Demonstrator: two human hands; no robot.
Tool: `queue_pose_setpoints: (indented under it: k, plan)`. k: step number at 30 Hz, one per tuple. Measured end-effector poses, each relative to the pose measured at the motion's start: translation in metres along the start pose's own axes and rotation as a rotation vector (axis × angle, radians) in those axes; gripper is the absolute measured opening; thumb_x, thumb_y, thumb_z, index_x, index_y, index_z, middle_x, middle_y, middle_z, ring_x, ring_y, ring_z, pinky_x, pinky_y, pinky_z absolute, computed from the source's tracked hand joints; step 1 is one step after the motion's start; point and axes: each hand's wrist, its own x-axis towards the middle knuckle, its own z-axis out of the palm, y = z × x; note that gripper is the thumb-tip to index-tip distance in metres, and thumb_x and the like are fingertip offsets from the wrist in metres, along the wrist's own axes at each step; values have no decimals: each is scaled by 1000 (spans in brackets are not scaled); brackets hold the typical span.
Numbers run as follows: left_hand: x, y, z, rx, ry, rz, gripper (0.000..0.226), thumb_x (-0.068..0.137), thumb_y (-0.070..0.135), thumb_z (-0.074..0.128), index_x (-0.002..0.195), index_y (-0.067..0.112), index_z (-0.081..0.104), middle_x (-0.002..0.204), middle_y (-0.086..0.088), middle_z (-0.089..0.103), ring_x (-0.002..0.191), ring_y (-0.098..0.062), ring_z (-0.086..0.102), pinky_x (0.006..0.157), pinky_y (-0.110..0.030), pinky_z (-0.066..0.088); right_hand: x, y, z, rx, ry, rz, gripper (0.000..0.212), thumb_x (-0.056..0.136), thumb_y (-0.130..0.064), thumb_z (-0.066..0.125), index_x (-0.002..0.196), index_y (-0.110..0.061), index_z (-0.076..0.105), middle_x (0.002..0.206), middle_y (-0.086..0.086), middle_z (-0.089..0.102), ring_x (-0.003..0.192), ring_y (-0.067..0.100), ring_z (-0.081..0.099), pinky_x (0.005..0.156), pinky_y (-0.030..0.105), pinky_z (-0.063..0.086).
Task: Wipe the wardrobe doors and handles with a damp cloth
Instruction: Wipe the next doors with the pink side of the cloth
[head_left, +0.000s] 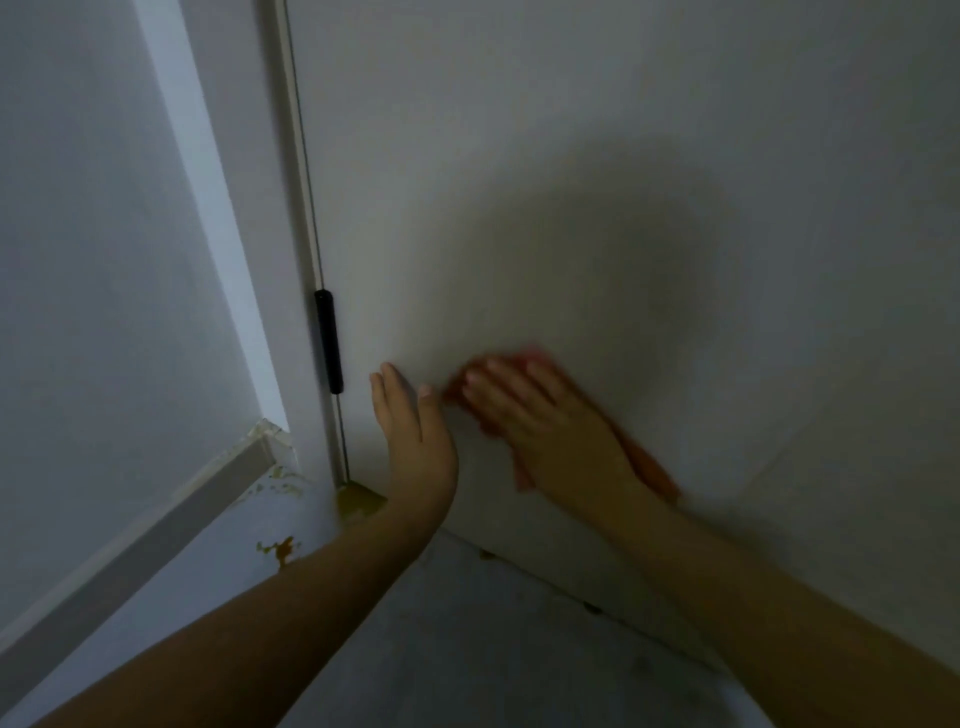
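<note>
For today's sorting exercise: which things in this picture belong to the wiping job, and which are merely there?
Part of the job:
- red cloth, pressed flat under the right hand
- white door
- left hand, fingers straight, against the door

Merely there:
- black hinge
- skirting board
- brown stains on the floor

The wardrobe door (597, 182) fills the centre and right of the view, its lower edge meeting the floor (467, 649). A hinge (328, 340) sits on the door's left edge, low down, with the door frame (249, 208) and a wall (78, 260) further left. The left hand (415, 431) lies flat on the door just right of the hinge; the right hand (550, 431), immediately to its right, presses a cloth (649, 462) against the door near its lower edge.
</note>
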Motion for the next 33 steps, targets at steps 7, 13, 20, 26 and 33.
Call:
queue_pose_setpoints:
  k: [7,13,20,26,33]
  plan:
    - [-2,-11,-10,54,-32,59,54,105,28,24,152,13,2,161,0,-5,145,-6,-1,87,13,-6,-57,20,-18,81,8,247,57,90,-32,43,144,-16,39,153,-2,31,147,17,3,119,36,0]
    - [10,-10,-6,34,12,73,54,106,28,23,153,14,3,161,0,-3,146,-7,-1,106,-9,-3,44,62,-45,32,268,471,50,99,-29,43,147,-15,35,152,2,34,139,25,23,116,39,-3]
    - [12,-27,-5,-1,26,61,57,102,32,27,152,9,9,160,-6,12,147,-16,14,120,-30,10,65,5,-8,149,27,-79,59,86,-27,32,140,-10,46,149,10,40,142,29,26,119,41,-4]
    - [-3,-32,-12,43,-27,75,51,106,20,25,152,11,6,161,-1,8,138,2,10,109,-8,5,-28,-17,15,-91,-237,-253,111,68,-67,61,149,-10,12,154,-5,17,144,22,11,116,46,-15]
    - [-23,-9,11,99,-101,146,58,104,26,30,153,14,1,162,-2,-6,147,-9,-3,110,-13,-2,-75,47,-33,130,83,273,53,94,-30,45,145,-16,38,150,0,33,147,15,-1,119,35,-2]
